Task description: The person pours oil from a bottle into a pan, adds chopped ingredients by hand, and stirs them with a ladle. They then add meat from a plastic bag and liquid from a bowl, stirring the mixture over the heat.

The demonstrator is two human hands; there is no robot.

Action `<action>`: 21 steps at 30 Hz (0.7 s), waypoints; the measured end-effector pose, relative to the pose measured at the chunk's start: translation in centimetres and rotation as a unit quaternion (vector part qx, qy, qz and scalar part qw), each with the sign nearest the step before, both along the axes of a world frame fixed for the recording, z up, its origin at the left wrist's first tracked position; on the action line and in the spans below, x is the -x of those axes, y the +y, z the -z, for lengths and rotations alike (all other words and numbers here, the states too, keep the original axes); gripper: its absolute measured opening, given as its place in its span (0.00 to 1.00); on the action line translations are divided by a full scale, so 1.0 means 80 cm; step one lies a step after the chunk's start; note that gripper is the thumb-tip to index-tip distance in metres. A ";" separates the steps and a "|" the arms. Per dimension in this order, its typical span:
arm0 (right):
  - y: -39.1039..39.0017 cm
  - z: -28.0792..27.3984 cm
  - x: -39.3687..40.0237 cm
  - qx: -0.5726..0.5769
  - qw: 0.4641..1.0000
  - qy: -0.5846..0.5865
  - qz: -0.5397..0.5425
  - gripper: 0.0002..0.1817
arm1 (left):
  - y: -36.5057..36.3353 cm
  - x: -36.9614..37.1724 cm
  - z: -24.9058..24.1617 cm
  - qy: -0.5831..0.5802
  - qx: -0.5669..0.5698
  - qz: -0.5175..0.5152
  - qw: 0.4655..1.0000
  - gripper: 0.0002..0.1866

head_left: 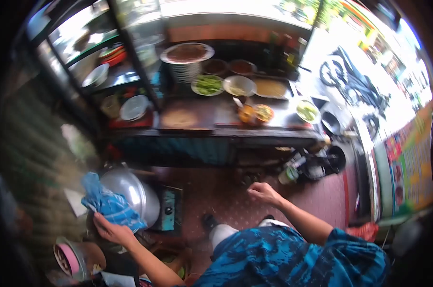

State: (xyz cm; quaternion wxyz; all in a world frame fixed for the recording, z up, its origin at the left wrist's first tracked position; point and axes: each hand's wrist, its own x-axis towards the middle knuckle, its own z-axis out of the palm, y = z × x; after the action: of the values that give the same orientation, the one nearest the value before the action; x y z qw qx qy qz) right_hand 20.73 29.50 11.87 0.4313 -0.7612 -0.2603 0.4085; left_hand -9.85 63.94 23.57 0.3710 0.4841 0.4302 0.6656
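Note:
My left hand (113, 230) grips a blue patterned cloth (116, 205) at the lower left. The cloth lies against the side of a large silver pot (142, 193), which stands on a stove with a teal front (168, 210). Over the reddish floor, my right hand (265, 193) hangs in the air with its fingers curled together. Nothing shows in it, though blur hides the fingertips. Below the left hand stands a clear container with a pink band (69, 258).
A counter (187, 115) holds a stack of plates (185, 69), a bowl of green vegetables (208, 84), a tray (271, 88) and small bowls. Dark pans (317, 167) sit at its right end. A glass cabinet with dishes is at the left. Outside is a motorcycle (357, 81).

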 end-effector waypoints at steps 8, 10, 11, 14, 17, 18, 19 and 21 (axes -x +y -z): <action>-0.138 -0.044 -0.013 -0.253 0.928 0.264 0.072 0.30 | -0.345 -0.189 0.027 0.035 0.312 0.457 0.832 0.24; -0.190 -0.026 -0.022 -0.310 0.887 0.329 0.089 0.39 | -0.427 -0.240 0.045 -0.011 0.317 0.618 0.719 0.22; -0.217 -0.028 -0.032 -0.320 0.878 0.349 0.064 0.38 | -0.464 -0.261 0.053 -0.010 0.342 0.624 0.702 0.22; -0.288 -0.008 -0.052 -0.319 0.878 0.329 0.142 0.24 | -0.528 -0.304 0.085 -0.003 0.352 0.659 0.665 0.18; -0.339 0.003 -0.069 -0.334 0.868 0.252 0.266 0.13 | -0.564 -0.341 0.093 0.169 0.142 0.691 0.688 0.29; -0.350 0.012 -0.078 -0.327 0.864 0.239 0.298 0.12 | -0.582 -0.353 0.087 0.173 0.143 0.693 0.685 0.29; -0.359 0.022 -0.084 -0.328 0.862 0.241 0.303 0.12 | -0.600 -0.364 0.081 0.167 0.131 0.717 0.664 0.35; -0.374 0.027 -0.103 -0.273 0.895 0.198 0.293 0.12 | -0.624 -0.391 0.081 0.190 0.130 0.768 0.598 0.49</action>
State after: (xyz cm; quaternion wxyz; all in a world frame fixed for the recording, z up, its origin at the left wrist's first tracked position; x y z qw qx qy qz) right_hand 28.98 -0.44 9.74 0.7649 -0.5586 -0.0359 0.3188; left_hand 21.46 14.06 17.10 0.7139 0.6981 0.0423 -0.0352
